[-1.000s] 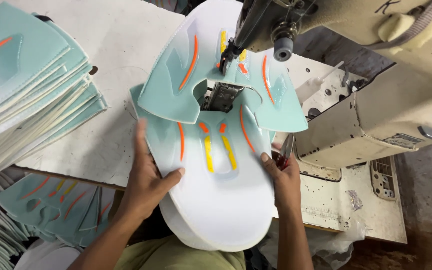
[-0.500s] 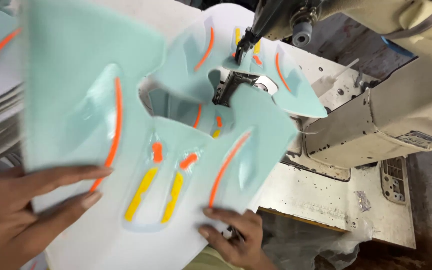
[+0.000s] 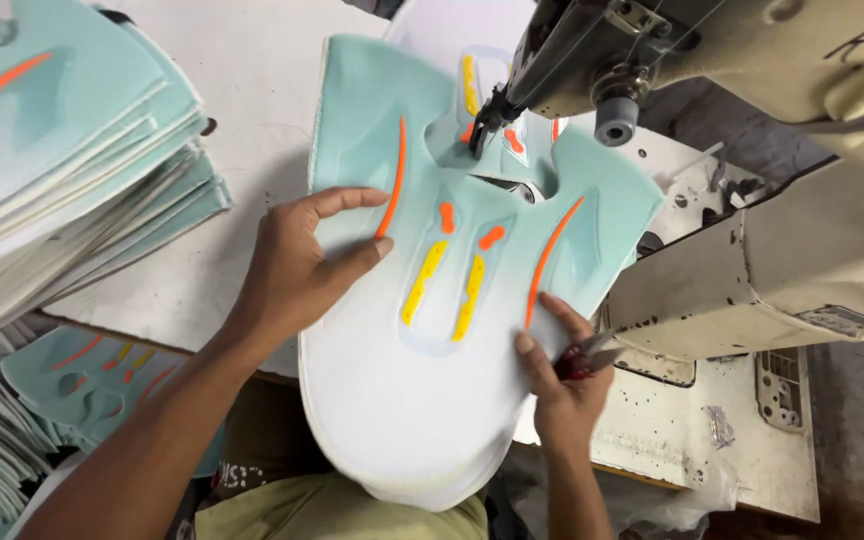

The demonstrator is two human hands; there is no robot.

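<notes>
Flattened since before, shoe upper [image 3: 452,300] (light, floppy) lies under my spread left hand [image 3: 297,265]; right hand [image 3: 562,375] pinches its edge.

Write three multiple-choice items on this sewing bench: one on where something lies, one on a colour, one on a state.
1. Where does the stack of spare mint pieces lie?
A. Left of the piece being sewn
B. On top of the machine
C. Right of the machine

2. What colour are the two long strips at the middle of the shoe upper?
A. Black
B. Yellow
C. Purple

3. How does the left hand meet the shoe upper?
A. Lifted clear of it
B. Closed in a fist beside it
C. Spread flat on it

Key: 1 A, the stack fills the upper left of the table. 2 B, both strips are yellow between orange curves. 3 C, its fingers lie open on the mint part, while the right hand holds the lower right edge by the sewing machine.
</notes>
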